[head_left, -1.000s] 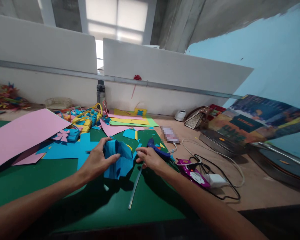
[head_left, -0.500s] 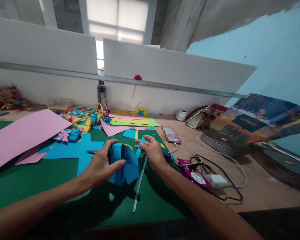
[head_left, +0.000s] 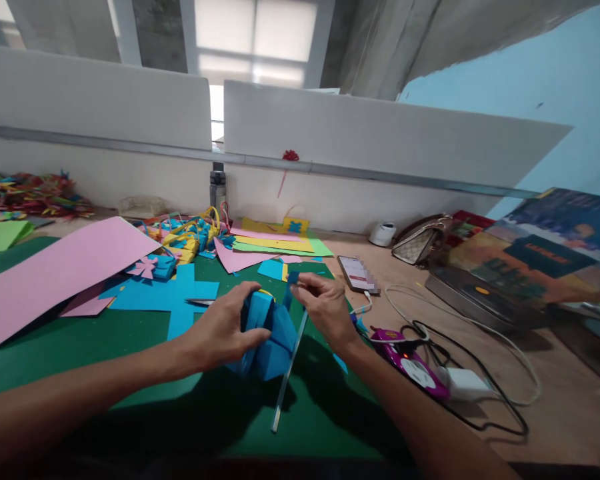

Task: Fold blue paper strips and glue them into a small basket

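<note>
Head camera: a folded blue paper box (head_left: pixel 267 337) is held on the green cutting mat (head_left: pixel 105 353) of the worktop by the left hand (head_left: pixel 225 333), whose fingers are curled around its near side. A narrow blue paper strip (head_left: pixel 291 285) is pinched between thumb and fingers of the right hand (head_left: pixel 327 308), just above the box. A clear glue stick (head_left: pixel 287 373) is seen lying beside the box.

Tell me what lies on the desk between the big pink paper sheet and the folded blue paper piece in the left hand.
In the head view: a blue cross-shaped paper cutout on the green mat.
</note>
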{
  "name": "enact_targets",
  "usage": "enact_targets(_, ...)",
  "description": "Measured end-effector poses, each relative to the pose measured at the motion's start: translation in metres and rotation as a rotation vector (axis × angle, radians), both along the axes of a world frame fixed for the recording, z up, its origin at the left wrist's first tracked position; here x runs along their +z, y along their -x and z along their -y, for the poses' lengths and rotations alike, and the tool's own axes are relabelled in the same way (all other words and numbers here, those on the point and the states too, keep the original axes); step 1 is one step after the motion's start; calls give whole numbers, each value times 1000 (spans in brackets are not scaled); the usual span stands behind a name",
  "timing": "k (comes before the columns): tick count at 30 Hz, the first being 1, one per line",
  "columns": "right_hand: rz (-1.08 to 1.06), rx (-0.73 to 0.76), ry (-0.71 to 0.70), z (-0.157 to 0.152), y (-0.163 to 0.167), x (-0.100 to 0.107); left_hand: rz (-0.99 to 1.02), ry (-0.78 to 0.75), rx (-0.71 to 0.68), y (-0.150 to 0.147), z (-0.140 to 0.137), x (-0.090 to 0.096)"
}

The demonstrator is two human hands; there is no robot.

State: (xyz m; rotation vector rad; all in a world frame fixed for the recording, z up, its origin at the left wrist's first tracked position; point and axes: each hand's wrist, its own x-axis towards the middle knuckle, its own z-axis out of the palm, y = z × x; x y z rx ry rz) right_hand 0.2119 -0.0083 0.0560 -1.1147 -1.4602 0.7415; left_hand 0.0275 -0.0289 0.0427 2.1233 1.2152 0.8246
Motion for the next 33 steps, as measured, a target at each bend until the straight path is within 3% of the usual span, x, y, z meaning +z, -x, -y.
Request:
enact_targets(3, -14, 54, 100, 9, -2, 3, -2, -35, -11, -2, 0, -3)
enact_targets(9, -316, 209, 364, 15, -8, 1, -37, -80, 2, -3, 2, -8)
enact_targets(14, -430, 301, 509, 20, -10, 5, -67, -90, 4, -2, 1, -8)
enact_targets(23, -381, 256, 516, 18, -9, -5, -118, -45, -15, -4, -1, -8)
enact_targets(33, -54, 57, 240, 19, -1, -12, -101, 98, -81, -6, -2, -1)
